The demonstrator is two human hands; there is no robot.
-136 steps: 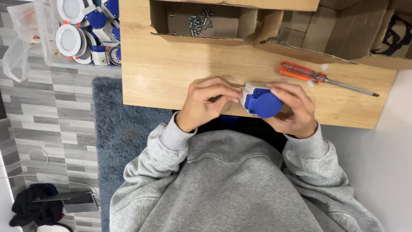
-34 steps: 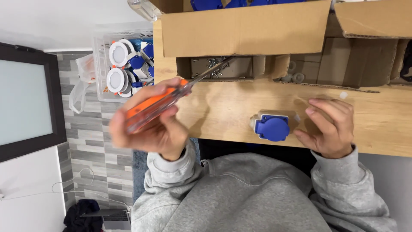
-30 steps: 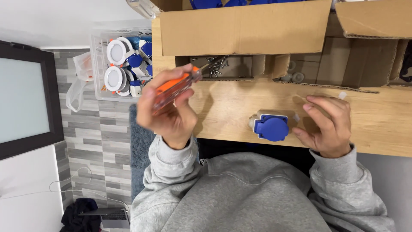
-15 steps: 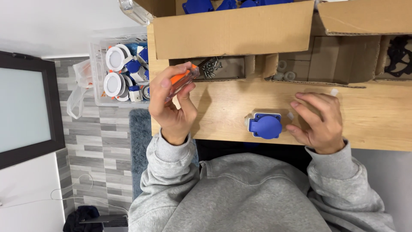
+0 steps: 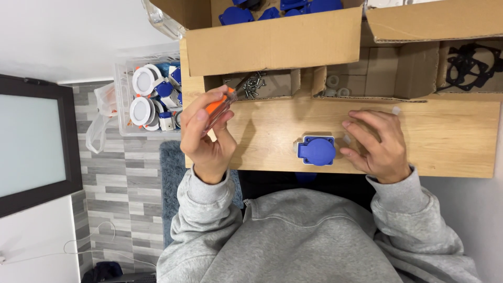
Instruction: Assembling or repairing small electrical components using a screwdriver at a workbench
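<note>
My left hand [image 5: 207, 133] grips an orange-handled screwdriver [image 5: 222, 102], its tip reaching into a small cardboard compartment of loose screws [image 5: 255, 84]. A blue socket part with a round cover [image 5: 316, 149] lies on the wooden table [image 5: 450, 136] near its front edge. My right hand [image 5: 374, 144] rests on the table just right of the socket, fingers spread and fingertips close to its side, holding nothing.
Cardboard boxes line the table's far side: one with blue parts [image 5: 272, 10], one with white rings [image 5: 335, 83], one with black gaskets [image 5: 469, 63]. A clear bin of white and blue parts [image 5: 152, 97] stands left of the table. A dark screen [image 5: 31, 141] sits at far left.
My left hand has carried the screwdriver from the left to the screw compartment, tip now among the screws. The right hand stays beside the blue socket on the table.
</note>
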